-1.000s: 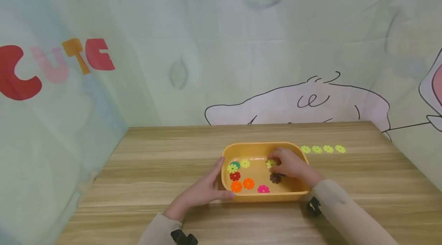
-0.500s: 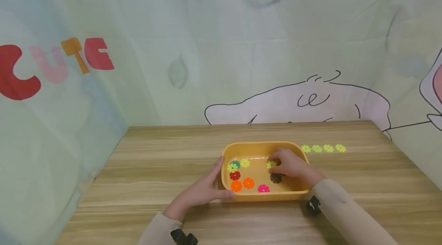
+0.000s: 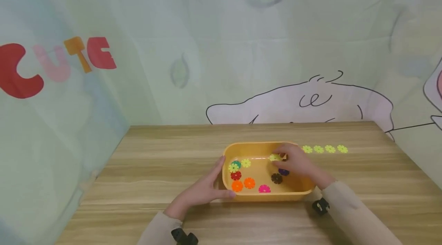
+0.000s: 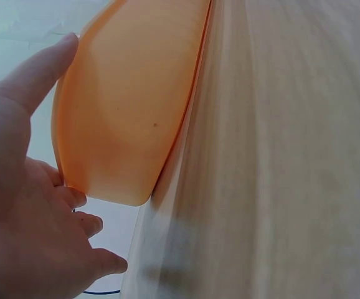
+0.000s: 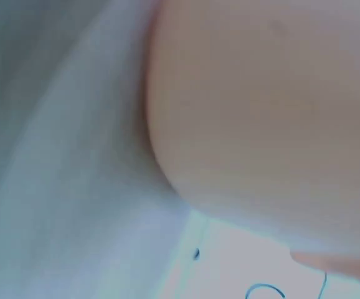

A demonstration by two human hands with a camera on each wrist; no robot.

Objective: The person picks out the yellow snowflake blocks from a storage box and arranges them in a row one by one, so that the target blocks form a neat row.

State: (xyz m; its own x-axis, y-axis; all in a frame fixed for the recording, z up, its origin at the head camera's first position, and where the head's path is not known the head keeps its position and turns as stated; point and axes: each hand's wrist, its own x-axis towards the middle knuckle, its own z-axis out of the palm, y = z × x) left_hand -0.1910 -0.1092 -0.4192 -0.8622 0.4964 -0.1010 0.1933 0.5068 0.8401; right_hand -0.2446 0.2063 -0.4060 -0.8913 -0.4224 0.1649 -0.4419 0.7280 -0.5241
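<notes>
An orange-yellow plastic tray [image 3: 264, 197] stands on the wooden table. My left hand [image 3: 200, 189] holds its left end, thumb on the front rim and fingers at the back of that end; the left wrist view shows the tray's outer wall [image 4: 124, 118] between them. Inside the tray, my right hand [image 3: 297, 162] pinches a yellow-green snowflake disc [image 3: 274, 157] between thumb and finger. A dark blue disc [image 3: 284, 172] and a brown disc [image 3: 277, 178] lie under and near that hand. The right wrist view is mostly filled by blurred skin and sleeve.
A row of several yellow-green discs [image 3: 324, 149] lies on the table [image 3: 165, 153] right of the tray's back corner. Within the tray are orange [image 3: 249, 182], red [image 3: 236, 175], pink [image 3: 264, 189], green and more yellow-green discs [image 3: 246, 163]. A printed curtain [image 3: 193, 45] hangs behind.
My right hand has moved slightly up and right with the yellow-green disc, uncovering more of the dark blue disc. My left hand stays on the tray.
</notes>
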